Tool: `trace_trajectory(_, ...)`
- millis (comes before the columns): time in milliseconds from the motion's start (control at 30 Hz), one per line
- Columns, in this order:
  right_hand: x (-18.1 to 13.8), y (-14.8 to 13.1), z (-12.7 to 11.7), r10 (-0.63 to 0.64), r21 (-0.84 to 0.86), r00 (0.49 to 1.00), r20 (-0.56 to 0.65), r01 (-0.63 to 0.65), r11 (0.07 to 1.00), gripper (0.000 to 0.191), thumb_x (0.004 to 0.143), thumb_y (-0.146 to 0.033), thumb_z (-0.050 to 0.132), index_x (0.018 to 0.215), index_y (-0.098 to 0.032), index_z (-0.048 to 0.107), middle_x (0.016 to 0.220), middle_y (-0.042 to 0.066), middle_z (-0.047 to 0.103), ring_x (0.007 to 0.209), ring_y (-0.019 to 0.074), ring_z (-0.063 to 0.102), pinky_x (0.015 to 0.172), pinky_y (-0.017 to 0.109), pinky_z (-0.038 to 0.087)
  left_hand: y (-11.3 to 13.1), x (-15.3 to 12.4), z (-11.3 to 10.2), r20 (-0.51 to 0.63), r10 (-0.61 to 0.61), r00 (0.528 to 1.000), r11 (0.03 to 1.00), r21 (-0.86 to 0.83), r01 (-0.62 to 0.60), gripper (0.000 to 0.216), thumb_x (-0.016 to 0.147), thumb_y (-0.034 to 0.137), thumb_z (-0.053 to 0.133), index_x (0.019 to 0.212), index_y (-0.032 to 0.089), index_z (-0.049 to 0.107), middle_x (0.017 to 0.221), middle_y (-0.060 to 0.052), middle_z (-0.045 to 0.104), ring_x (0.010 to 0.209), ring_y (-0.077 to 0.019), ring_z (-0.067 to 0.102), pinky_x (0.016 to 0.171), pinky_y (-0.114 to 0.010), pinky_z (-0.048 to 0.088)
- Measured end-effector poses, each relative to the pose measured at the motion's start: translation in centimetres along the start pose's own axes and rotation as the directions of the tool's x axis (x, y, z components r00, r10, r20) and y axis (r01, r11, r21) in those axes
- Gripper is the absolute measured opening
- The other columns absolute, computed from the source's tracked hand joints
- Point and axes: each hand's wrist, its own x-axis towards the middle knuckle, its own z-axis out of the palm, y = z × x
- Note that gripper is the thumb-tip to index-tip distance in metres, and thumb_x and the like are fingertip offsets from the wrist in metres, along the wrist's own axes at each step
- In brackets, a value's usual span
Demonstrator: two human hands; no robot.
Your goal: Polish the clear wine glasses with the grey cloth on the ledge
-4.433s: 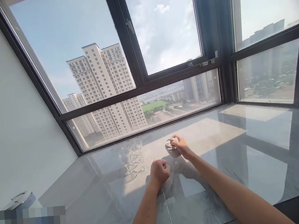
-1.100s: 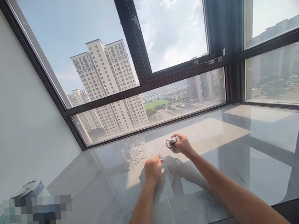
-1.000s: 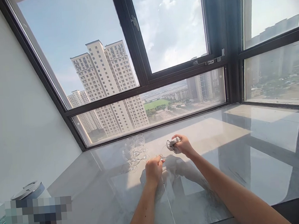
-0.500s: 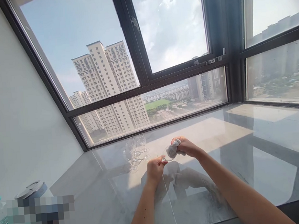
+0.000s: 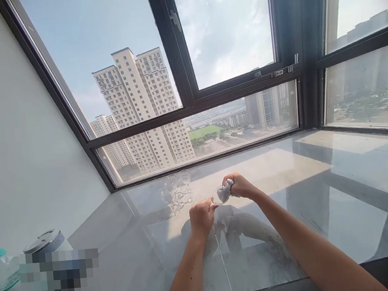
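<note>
Over the broad sill (image 5: 129,262), near a cluster of stemmed glasses (image 5: 171,196), the person's left hand (image 5: 202,214) pinches a single glass (image 5: 215,196), bowl toward the right hand (image 5: 241,186), which clutches a cloth (image 5: 223,192) apparently inside it. Hard twisting could crack the bowl.

Probably a home on an upper floor: the large window (image 5: 231,26) at one o'clock looks out beside a residential tower (image 5: 136,96) at ten. Indoors, a polished ledge (image 5: 321,225) stretches toward four, with stemmed glasses (image 5: 167,196) at seven and a lidded jar (image 5: 4,272) at eight.
</note>
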Motion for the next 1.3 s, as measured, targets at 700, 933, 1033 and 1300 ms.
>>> trace_trajectory(700,0.4,1.1,0.5,0.097,0.54,0.949,-0.301,0.086,0.837,0.034,0.045,-0.015,0.078,0.065,-0.019,0.051,0.058,-0.005,0.052,0.055,0.011,0.047,0.051,0.024,0.034,1.7,0.0,-2.6,0.541,0.031,0.84,0.332,-0.799,0.502,0.054,0.074,0.064,0.071,0.079,0.01,0.069,0.054,0.009,0.029,0.046,-0.0042,0.028,0.053,-0.026,0.03)
trace_trajectory(933,-0.5,1.4,5.7,0.15,0.543,0.983,-0.107,-0.069,0.837,0.029,0.048,-0.016,0.07,0.064,-0.022,0.048,0.059,-0.006,0.051,0.056,0.0128,0.047,0.054,0.026,0.036,1.6,0.9,-0.3,-0.064,-0.302,0.951,0.654,-0.739,0.158,0.043,0.081,0.056,0.064,0.066,0.019,0.052,0.061,0.002,0.049,0.056,-0.0106,0.042,0.058,-0.025,0.034)
trace_trajectory(1033,-0.7,1.6,7.2,0.12,0.508,0.987,-0.109,-0.049,0.86,0.026,0.05,-0.018,0.068,0.064,-0.022,0.046,0.059,-0.006,0.048,0.056,0.0117,0.044,0.055,0.025,0.035,1.0,1.2,0.3,-0.19,-0.432,0.881,0.65,-0.744,0.158,0.034,0.082,0.052,0.064,0.076,0.02,0.054,0.071,0.001,0.054,0.065,-0.0129,0.049,0.063,-0.025,0.038)
trace_trajectory(1300,-0.6,0.9,6.7,0.015,0.319,0.955,-0.297,0.084,0.944,0.019,0.052,-0.02,0.066,0.064,-0.021,0.05,0.059,-0.005,0.052,0.057,0.0115,0.044,0.053,0.025,0.033,1.1,1.4,0.2,-0.008,-0.412,0.911,0.501,-0.838,0.219,0.044,0.085,0.059,0.058,0.068,0.018,0.059,0.083,-0.005,0.056,0.078,-0.0172,0.052,0.079,-0.03,0.042)
